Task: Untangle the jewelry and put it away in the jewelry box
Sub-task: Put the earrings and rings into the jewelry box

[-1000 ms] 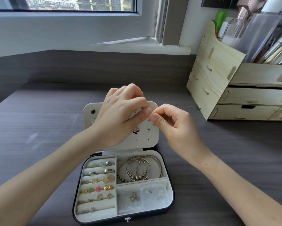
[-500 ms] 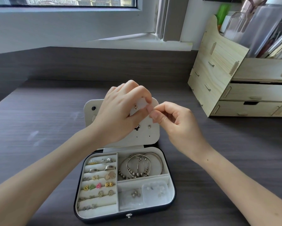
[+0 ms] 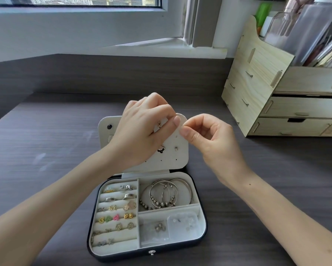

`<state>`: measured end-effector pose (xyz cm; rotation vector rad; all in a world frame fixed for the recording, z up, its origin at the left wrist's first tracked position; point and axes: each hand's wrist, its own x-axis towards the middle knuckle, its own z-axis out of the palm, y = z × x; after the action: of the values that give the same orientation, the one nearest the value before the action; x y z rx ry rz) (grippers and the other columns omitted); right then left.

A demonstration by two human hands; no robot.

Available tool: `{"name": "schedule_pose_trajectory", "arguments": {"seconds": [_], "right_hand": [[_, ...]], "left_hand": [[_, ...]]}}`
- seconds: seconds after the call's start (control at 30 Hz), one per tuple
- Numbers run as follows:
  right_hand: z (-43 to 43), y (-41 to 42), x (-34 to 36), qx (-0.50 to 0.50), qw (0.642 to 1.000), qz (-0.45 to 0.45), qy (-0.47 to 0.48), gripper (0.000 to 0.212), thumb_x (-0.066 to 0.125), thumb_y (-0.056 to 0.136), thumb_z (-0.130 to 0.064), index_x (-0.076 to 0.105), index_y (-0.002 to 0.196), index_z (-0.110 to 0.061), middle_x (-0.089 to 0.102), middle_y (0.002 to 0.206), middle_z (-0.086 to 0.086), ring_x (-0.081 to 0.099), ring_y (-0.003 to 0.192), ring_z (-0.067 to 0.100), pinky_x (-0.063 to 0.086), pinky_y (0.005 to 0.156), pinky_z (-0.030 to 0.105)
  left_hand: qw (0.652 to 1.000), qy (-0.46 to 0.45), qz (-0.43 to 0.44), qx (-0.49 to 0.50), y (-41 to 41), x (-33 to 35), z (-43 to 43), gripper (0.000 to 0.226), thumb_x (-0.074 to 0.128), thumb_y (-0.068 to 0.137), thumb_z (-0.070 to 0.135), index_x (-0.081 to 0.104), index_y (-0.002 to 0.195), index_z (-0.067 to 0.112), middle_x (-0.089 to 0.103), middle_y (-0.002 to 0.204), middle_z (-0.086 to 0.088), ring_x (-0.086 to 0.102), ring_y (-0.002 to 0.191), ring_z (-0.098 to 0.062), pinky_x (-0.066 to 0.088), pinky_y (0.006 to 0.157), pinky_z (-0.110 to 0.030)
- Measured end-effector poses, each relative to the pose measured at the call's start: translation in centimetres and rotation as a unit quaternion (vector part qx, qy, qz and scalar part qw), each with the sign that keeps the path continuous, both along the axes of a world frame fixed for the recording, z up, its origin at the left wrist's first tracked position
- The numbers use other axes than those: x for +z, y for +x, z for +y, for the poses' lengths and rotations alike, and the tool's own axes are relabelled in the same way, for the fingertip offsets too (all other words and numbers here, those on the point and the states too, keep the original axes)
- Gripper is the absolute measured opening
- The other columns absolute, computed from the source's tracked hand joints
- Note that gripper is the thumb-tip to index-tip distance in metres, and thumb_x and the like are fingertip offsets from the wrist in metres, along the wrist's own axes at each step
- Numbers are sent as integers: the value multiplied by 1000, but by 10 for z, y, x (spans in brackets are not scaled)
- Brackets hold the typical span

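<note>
L hand (image 3: 140, 131) is up at frame ctr, back to the camera, forearm coming in from lower left. Its fingers (image 3: 161, 110) are curled, thumb tip poking toward the R hand (image 3: 213, 143), w/ a small gap between the two. R hand sits just right of ctr, wrist bent, forearm from lower right, thumb and forefinger pinched tip to tip, other fingers loosely curled. Poss. a tiny piece is nipped there, but it's too small to make out, so can't tell if either hand really holds anything. Both hover in front of the jewelry box (image 3: 123, 256), open on the dark wood-grain worktop (image 3: 46, 150) at lower ctr: dark rounded shell, pale soft lining, small metal clasp in front. Its pale inner flap (image 3: 180, 156) stands up behind the hands, dotted w/ holes and a few studs. Left half has padded rolls (image 3: 123, 235) w/ rings and gold and coloured earrings. Upper-right compartment holds silver bracelets (image 3: 167, 194), some beaded; lower-right one has clear baggies (image 3: 182, 223). A pale plywood drawer organiser (image 3: 257, 89) stands at upper right.
</note>
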<state>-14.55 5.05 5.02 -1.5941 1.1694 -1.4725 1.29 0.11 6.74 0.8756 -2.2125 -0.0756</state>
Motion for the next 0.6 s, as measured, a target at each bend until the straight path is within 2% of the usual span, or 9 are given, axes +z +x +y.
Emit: {"name": "schedule_pose_trajectory", "arguments": {"seconds": [0.17,0.27,0.37,0.5,0.6], "right_hand": [[4,-3,3,-58,996,52,-45,10,74,77,-14,65,74,-17,66,68,-11,58,64,0,44,62,12],[6,-8,0,-103,976,161,-99,14,76,76,-20,67,71,-11,65,67,-3,56,63,6,43,59,16],[5,-8,-10,-131,951,242,-143,19,74,72,-25,66,65,-9,61,62,-3,53,60,10,42,55,22],[0,-6,-17,-142,939,275,-152,21,73,70,-27,65,62,-9,59,59,-1,50,57,12,41,54,30],[-3,-3,-18,-137,939,275,-152,21,72,70,-26,64,62,-8,58,58,-1,49,57,13,41,54,32]], "left_hand": [[997,62,36,1,2,3,-2,35,38,88,50,62,79,25,54,91,8,51,82,-13,34,77,-33],[990,124,67,-16,5,4,-6,23,42,88,50,53,74,36,52,85,11,50,78,-10,34,74,-31],[983,161,86,-22,7,4,-9,24,40,85,55,52,71,39,52,79,8,50,77,-10,38,72,-29],[978,183,99,-20,8,5,-10,21,46,86,47,53,71,35,51,72,10,47,71,-2,34,63,-18],[976,192,105,-15,7,8,-8,22,46,86,43,54,69,31,51,66,20,46,65,2,30,57,-12]]}}
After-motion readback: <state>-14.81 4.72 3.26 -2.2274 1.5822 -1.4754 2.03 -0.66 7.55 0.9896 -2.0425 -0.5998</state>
